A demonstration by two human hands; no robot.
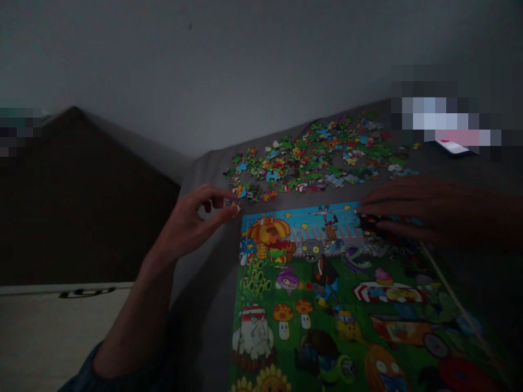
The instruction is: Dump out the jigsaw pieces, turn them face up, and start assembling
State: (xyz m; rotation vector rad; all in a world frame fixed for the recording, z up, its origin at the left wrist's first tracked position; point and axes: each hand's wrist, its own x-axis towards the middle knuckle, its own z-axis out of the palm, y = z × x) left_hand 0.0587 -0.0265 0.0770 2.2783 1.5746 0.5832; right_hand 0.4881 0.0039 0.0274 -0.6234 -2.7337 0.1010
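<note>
A colourful cartoon jigsaw board (327,299) lies on a grey surface (208,294) in front of me. Beyond it spreads a scatter of several loose puzzle pieces (314,155). My left hand (196,220) hovers at the board's top left corner, thumb and fingers pinched on a small puzzle piece (231,202) at the near edge of the scatter. My right hand (408,209) lies with fingers stretched out flat along the board's top right edge, pressing on the picture there.
A phone (451,147) with a lit screen rests at the far right, next to a blurred-out area. A dark brown panel (77,201) stands at the left, with a pale floor or surface (49,337) below it. A plain wall (229,60) rises behind.
</note>
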